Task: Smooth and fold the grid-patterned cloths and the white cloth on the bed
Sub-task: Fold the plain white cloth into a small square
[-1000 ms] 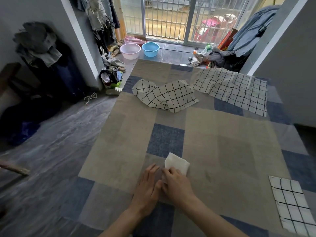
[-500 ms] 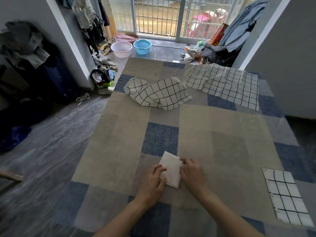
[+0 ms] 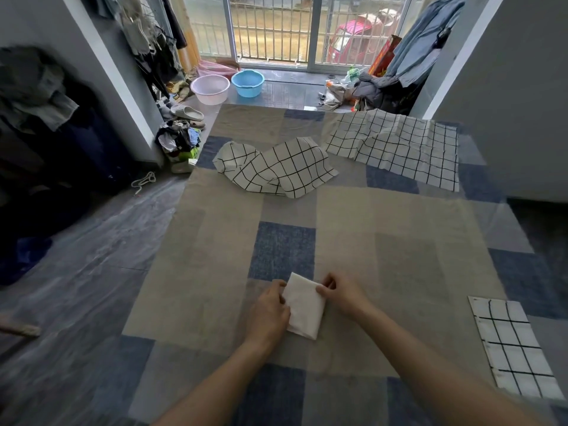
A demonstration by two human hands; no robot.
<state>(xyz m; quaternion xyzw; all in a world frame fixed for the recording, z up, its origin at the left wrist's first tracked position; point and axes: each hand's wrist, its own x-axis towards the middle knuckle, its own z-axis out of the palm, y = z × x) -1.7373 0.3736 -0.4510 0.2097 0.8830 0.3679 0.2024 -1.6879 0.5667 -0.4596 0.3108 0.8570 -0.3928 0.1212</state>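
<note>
**Squaring off the white cloth**

The bed (image 3: pixel 384 229), covered in tan, grey and blue patches, is filling most of the frame, with a barred window and two basins (image 3: pixel 229 86) sitting at the top. We are working at the lower centre, where the white cloth (image 3: pixel 304 305) is lying on the bed as a small folded packet, tilted slightly off square.

Our left hand (image 3: pixel 270 315) is lying along its left edge with loosely bent fingers; we cannot tell whether it is gripping or only pressing. Our right hand (image 3: pixel 341 295) is pinching the upper right edge between thumb and fingertips.

To do this well, we are aiming, as we judge it, to keep the left side anchored while the right draws the layers taut, so the edges line up before we press the crease flat. The thin layers look likely to slip, so a light, even pull seems wiser than a tug.

Still waiting: a crumpled grid cloth (image 3: pixel 276 170) at upper centre and a spread grid cloth (image 3: pixel 399 149) at upper right. A folded grid cloth (image 3: pixel 513 345) is resting at lower right.
</note>
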